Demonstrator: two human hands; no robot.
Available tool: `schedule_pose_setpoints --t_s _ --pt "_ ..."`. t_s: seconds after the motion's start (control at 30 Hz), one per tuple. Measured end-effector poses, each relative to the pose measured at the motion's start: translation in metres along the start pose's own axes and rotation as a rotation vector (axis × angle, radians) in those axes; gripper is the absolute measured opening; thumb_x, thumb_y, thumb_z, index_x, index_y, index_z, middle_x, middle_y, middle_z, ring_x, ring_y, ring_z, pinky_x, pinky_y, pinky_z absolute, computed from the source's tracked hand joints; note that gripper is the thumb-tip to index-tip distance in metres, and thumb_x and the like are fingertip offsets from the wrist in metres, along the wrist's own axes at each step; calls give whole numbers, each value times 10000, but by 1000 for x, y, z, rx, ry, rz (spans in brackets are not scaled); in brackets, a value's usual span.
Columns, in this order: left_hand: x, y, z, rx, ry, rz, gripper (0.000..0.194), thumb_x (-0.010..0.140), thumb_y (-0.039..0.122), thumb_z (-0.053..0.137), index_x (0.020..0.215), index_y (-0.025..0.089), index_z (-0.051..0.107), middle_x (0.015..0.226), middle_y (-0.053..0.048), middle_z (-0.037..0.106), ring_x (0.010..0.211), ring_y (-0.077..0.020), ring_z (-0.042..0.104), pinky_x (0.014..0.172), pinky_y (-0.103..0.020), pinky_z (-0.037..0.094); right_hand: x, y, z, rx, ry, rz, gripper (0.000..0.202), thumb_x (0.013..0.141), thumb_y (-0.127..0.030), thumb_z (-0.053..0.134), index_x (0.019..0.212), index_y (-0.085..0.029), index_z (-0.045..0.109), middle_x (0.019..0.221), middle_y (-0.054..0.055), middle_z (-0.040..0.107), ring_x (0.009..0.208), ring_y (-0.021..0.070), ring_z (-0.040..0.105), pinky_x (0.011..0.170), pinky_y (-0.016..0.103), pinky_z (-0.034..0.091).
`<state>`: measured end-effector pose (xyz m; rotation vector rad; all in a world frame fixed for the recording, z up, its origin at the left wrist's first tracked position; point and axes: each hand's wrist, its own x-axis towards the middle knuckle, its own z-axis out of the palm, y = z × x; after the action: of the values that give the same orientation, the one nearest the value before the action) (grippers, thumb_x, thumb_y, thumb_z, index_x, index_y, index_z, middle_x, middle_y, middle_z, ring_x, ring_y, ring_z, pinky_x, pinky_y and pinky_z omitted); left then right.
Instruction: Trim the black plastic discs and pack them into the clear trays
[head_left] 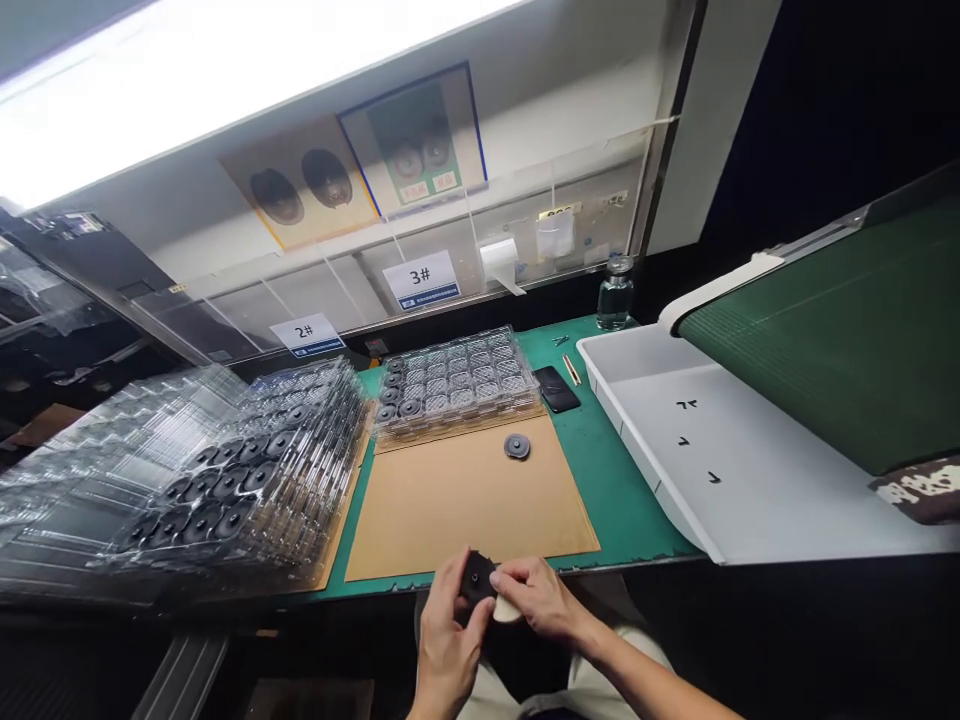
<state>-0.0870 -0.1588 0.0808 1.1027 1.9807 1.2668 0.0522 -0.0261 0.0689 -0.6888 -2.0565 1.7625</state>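
Observation:
Just in front of the table's near edge, my left hand grips a round black disc with a small raised centre, its fingers and thumb around the rim. My right hand pinches a pale cream-coloured pad at the right side of the disc. Another round dark disc lies flat on the brown cardboard sheet. Behind the cardboard sits a clear compartment tray, with several black discs in its left compartments.
Tall stacks of clear trays stand at the left. A black phone, tweezers and a glass jar are on the green table. At right, a white bin holds several small black pieces.

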Motion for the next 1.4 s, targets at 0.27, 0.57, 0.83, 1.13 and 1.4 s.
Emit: schedule_pose_setpoints --t_s 0.27,0.57,0.83,1.13,1.4 --pt "-35 22 -32 -683 -78 -324 727 724 424 942 1382 220 711 1450 -177 676 1380 -372 603 1197 -483 451 -14 -32 2 423 -219 316 559 765 -739 653 678 -204 515 570 -56 383 500 92 291 454 237 228" --pt "-50 42 -18 -1008 54 -380 645 668 311 988 1275 258 775 1417 -118 710 1294 -253 665 1070 -269 525 -27 -46 4 301 -100 323 454 891 -636 646 960 -187 649 720 -11 565 577 134 472 516 249 377" --pt "-57 53 -27 -979 139 -329 601 701 297 971 1266 231 776 1355 -105 735 1228 -215 677 1028 -219 538 -47 -88 2 -317 72 -369 165 1074 -198 479 1043 -198 640 982 74 671 892 209 606 831 331 469" --pt "-62 50 -27 -1099 96 -390 497 847 362 866 1314 227 761 1283 -107 782 1194 -199 728 1045 -217 549 -52 -102 5 -460 81 -372 169 1030 -148 489 890 -200 567 820 10 509 709 165 467 672 309 355" --pt "-57 61 -30 -1167 152 -503 417 821 381 883 1199 217 815 1153 -87 825 1006 -175 785 907 -196 610 -50 -104 0 -510 19 -397 139 1032 -157 502 925 -198 580 848 8 530 735 161 479 687 306 353"
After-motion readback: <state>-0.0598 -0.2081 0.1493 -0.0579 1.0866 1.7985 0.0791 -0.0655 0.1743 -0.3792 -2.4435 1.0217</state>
